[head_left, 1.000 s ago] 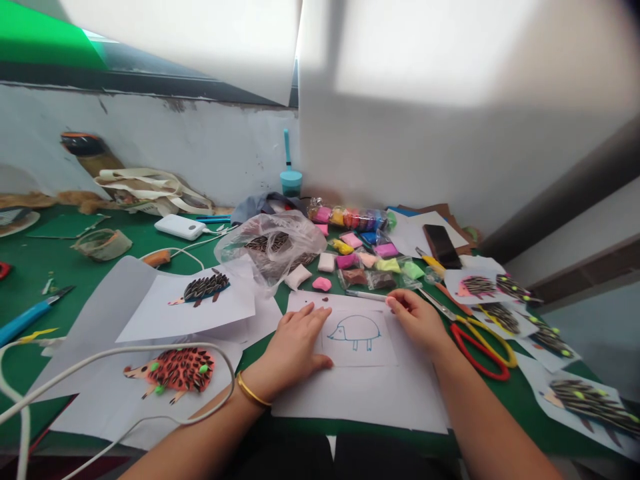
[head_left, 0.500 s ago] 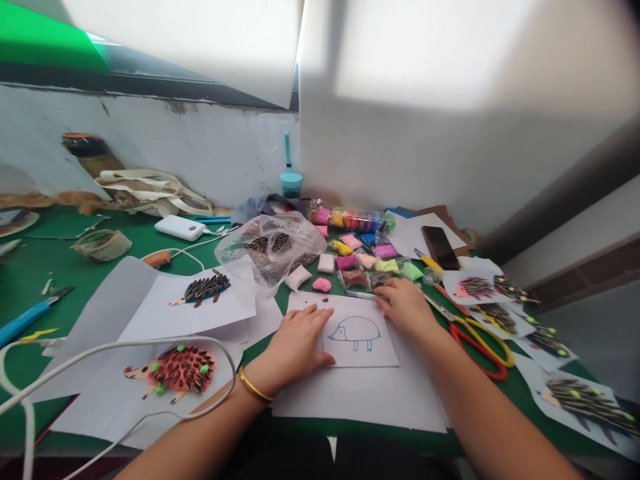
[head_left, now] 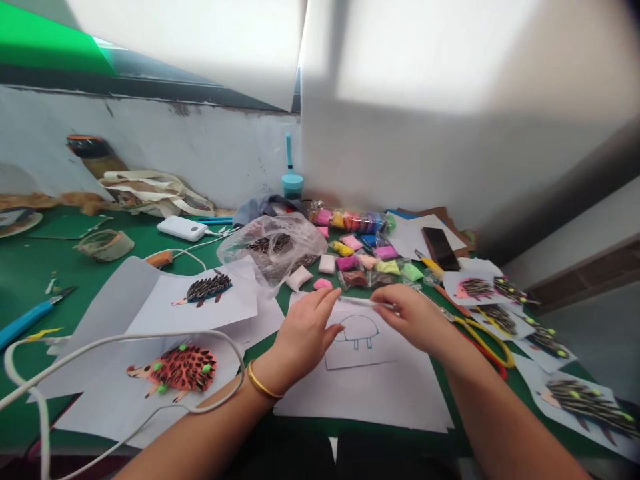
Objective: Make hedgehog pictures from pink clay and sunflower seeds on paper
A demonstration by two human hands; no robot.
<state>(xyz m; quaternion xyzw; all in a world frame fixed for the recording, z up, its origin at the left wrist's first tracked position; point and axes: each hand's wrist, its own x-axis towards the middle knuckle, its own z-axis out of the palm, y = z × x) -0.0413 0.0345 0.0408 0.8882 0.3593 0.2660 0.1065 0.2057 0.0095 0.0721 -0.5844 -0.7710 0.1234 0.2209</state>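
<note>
A slim pen (head_left: 357,302) lies across the fingers of my right hand (head_left: 413,317), its light shaft pointing left above the paper. My left hand (head_left: 306,333) is open beside the pen's far end, thumb apart from the fingers; whether it touches the pen I cannot tell. Under both hands is a small white sheet (head_left: 385,353) with a blue outline of a hedgehog, its snout hidden by my left hand. Larger white paper (head_left: 360,400) lies beneath that sheet. Just beyond my left fingers sits a pink lump of clay (head_left: 323,284).
Bagged clay packets (head_left: 354,277) and a plastic bag of seeds (head_left: 273,250) lie beyond the hands. Scissors (head_left: 483,337) and finished hedgehog pictures (head_left: 475,288) are at right. A seed-covered red hedgehog (head_left: 185,370) and a white cable (head_left: 150,335) lie at left.
My right hand has picked up the pen from the sheet's far edge. My left hand has lifted somewhat and shifted right, covering the drawn snout.
</note>
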